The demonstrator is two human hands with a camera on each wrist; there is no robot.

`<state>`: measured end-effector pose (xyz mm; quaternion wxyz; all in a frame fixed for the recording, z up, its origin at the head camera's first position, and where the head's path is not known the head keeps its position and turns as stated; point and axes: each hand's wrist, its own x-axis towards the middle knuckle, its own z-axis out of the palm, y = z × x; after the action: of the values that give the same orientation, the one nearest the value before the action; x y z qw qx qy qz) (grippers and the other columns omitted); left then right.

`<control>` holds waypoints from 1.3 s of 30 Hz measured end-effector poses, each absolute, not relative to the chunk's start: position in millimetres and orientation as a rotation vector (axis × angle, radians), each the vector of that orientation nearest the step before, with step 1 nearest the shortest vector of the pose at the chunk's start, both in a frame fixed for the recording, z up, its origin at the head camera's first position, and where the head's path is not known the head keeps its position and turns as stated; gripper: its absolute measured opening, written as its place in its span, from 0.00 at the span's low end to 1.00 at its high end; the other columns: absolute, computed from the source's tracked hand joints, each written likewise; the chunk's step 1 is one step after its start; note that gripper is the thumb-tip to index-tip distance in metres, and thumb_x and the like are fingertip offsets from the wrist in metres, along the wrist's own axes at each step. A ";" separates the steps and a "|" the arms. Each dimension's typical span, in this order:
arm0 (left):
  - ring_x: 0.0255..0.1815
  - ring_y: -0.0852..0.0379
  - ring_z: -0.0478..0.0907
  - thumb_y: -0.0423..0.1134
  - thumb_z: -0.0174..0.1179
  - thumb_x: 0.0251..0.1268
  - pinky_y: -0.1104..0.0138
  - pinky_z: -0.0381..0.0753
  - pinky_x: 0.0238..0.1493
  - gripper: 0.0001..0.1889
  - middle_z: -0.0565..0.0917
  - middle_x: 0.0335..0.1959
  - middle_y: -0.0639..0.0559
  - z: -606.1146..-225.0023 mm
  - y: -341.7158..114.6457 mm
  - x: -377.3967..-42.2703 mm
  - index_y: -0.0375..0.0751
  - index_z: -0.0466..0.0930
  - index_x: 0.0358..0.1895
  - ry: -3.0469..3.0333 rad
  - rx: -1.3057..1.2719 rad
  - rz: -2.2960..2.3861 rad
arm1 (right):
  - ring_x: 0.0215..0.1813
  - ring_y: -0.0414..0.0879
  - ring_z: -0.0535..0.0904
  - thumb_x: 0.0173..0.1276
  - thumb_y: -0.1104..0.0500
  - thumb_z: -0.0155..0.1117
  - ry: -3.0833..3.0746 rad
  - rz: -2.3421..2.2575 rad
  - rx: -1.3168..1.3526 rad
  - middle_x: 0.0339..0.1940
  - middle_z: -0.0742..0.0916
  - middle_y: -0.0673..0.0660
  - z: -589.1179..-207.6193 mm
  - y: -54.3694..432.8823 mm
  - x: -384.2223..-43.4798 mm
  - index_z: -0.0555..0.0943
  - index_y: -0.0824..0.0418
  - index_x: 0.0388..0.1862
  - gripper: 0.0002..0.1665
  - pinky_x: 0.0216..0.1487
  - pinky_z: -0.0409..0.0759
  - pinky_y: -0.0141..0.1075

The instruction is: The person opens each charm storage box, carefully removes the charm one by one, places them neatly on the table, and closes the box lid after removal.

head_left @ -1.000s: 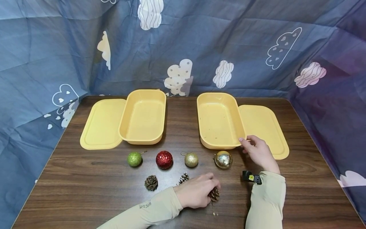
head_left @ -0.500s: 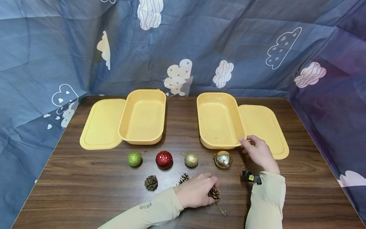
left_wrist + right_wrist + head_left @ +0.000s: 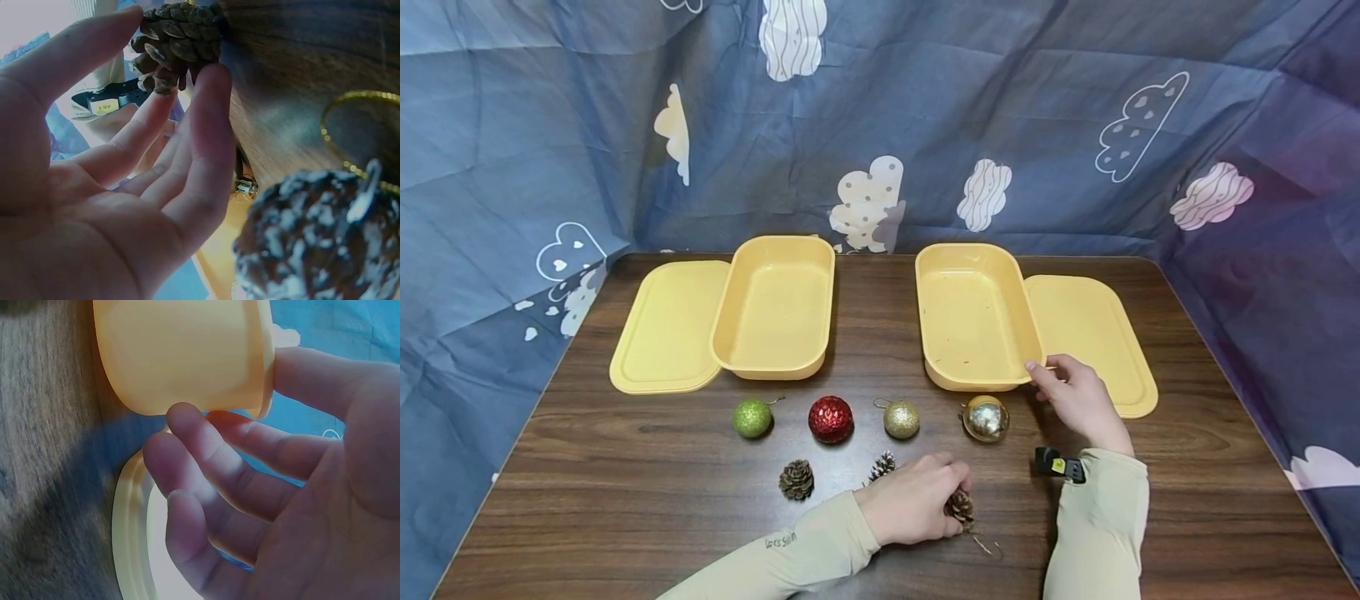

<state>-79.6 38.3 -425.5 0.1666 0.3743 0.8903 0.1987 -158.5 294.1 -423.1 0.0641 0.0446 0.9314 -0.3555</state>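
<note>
My left hand (image 3: 917,500) pinches a brown pine cone (image 3: 959,507) between thumb and fingers, low over the table; its hanging loop trails toward the front. In the left wrist view the held cone sits at the fingertips, and a white-frosted pine cone (image 3: 319,237) lies close to the hand. Farther right, my right hand (image 3: 1081,402) grips the near right corner of the right yellow container (image 3: 981,386). Its thumb is on the rim and its fingers lie against the outer wall (image 3: 187,356). Another brown pine cone (image 3: 796,479) rests left of the frosted one.
Four baubles form a row: green (image 3: 752,418), red (image 3: 831,419), glittery gold (image 3: 901,418) and shiny gold (image 3: 986,418). A second yellow container (image 3: 775,372) stands back left. Flat yellow lids lie outside the containers, left (image 3: 666,333) and right (image 3: 1097,333). Blue cloth hangs behind.
The brown pine cone has turned slightly in my left hand, and its loop has swung to the right. My right hand stays on the container corner.
</note>
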 end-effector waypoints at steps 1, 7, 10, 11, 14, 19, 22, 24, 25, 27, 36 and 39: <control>0.45 0.62 0.79 0.47 0.73 0.50 0.73 0.79 0.46 0.21 0.82 0.44 0.56 -425.5 38.2 -79.5 0.49 0.79 0.47 2.534 1.065 0.565 | 0.37 0.51 0.83 0.75 0.41 0.48 2.815 -1.071 0.133 0.40 0.85 0.68 -423.0 294.0 -158.4 0.73 0.71 0.56 0.33 0.33 0.78 0.35; 0.42 0.64 0.78 0.48 0.73 0.49 0.74 0.79 0.43 0.21 0.81 0.42 0.57 -425.0 37.7 -78.9 0.49 0.80 0.46 2.539 1.070 0.550 | 0.36 0.52 0.83 0.74 0.41 0.49 2.832 -1.061 0.126 0.37 0.85 0.67 -422.6 294.2 -157.9 0.73 0.71 0.58 0.34 0.33 0.78 0.35; 0.40 0.65 0.78 0.48 0.73 0.48 0.75 0.78 0.40 0.21 0.80 0.40 0.58 -424.6 37.4 -78.7 0.49 0.80 0.46 2.537 1.070 0.540 | 0.36 0.52 0.83 0.74 0.40 0.49 2.835 -1.062 0.123 0.37 0.85 0.67 -422.4 294.3 -157.7 0.73 0.71 0.58 0.35 0.33 0.78 0.35; 0.39 0.65 0.77 0.48 0.73 0.48 0.75 0.78 0.39 0.21 0.80 0.40 0.58 -424.5 37.4 -78.7 0.49 0.80 0.46 2.536 1.071 0.537 | 0.36 0.52 0.83 0.74 0.40 0.49 2.835 -1.064 0.122 0.37 0.85 0.67 -422.4 294.4 -157.6 0.73 0.71 0.58 0.35 0.32 0.78 0.35; 0.39 0.65 0.77 0.48 0.73 0.49 0.75 0.77 0.39 0.21 0.80 0.40 0.58 -423.7 37.0 -78.6 0.50 0.80 0.46 2.535 1.070 0.531 | 0.36 0.51 0.83 0.74 0.40 0.49 2.832 -1.074 0.127 0.37 0.85 0.66 -422.5 294.7 -157.4 0.72 0.71 0.59 0.35 0.32 0.78 0.35; 0.38 0.66 0.76 0.50 0.72 0.49 0.75 0.76 0.40 0.20 0.80 0.39 0.58 -421.1 35.9 -79.7 0.50 0.80 0.46 2.536 1.092 0.532 | 0.34 0.50 0.82 0.74 0.41 0.51 2.833 -1.093 0.127 0.35 0.85 0.66 -421.2 295.0 -157.3 0.72 0.72 0.59 0.35 0.31 0.78 0.34; 0.38 0.66 0.75 0.51 0.71 0.51 0.75 0.76 0.41 0.20 0.80 0.38 0.58 -418.9 34.4 -80.4 0.49 0.80 0.46 2.548 1.141 0.548 | 0.34 0.50 0.81 0.73 0.42 0.51 2.832 -1.100 0.129 0.34 0.85 0.66 -420.3 295.0 -157.2 0.72 0.72 0.59 0.34 0.30 0.78 0.34; 0.39 0.65 0.75 0.52 0.69 0.53 0.75 0.76 0.41 0.18 0.79 0.39 0.58 -417.1 32.8 -81.1 0.49 0.80 0.45 2.565 1.179 0.558 | 0.33 0.49 0.81 0.73 0.41 0.51 2.833 -1.108 0.129 0.34 0.85 0.65 -420.1 295.4 -157.1 0.73 0.71 0.59 0.35 0.30 0.78 0.34; 0.39 0.65 0.75 0.52 0.68 0.55 0.75 0.76 0.42 0.18 0.79 0.38 0.58 -416.5 31.8 -81.8 0.49 0.80 0.45 2.576 1.202 0.563 | 0.33 0.49 0.82 0.73 0.42 0.51 2.836 -1.110 0.127 0.34 0.85 0.65 -420.1 295.6 -157.1 0.73 0.71 0.59 0.34 0.30 0.78 0.34; 0.42 0.64 0.75 0.53 0.65 0.58 0.74 0.76 0.44 0.16 0.78 0.40 0.58 -413.8 29.5 -83.3 0.49 0.80 0.45 2.588 1.220 0.582 | 0.34 0.50 0.82 0.73 0.42 0.52 2.852 -1.109 0.125 0.35 0.86 0.66 -420.4 296.8 -157.2 0.73 0.71 0.59 0.34 0.30 0.77 0.33; 0.36 0.69 0.71 0.50 0.58 0.66 0.79 0.73 0.40 0.12 0.79 0.39 0.58 -399.1 20.9 -98.7 0.47 0.81 0.44 2.614 1.234 0.729 | 0.30 0.33 0.80 0.72 0.45 0.54 2.981 -1.171 0.257 0.37 0.88 0.64 -420.5 308.4 -151.6 0.79 0.68 0.53 0.27 0.28 0.76 0.27; 0.36 0.69 0.72 0.47 0.58 0.67 0.79 0.73 0.40 0.10 0.80 0.39 0.58 -394.7 18.9 -106.0 0.47 0.82 0.43 2.626 1.206 0.791 | 0.26 0.27 0.79 0.71 0.47 0.56 2.995 -1.258 0.410 0.28 0.87 0.50 -419.4 314.9 -148.8 0.81 0.67 0.50 0.24 0.26 0.75 0.25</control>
<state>-106.0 18.9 -394.7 0.0729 0.4016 0.8741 0.2634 -148.8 314.9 -419.4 -0.0664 0.1251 0.9127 -0.3832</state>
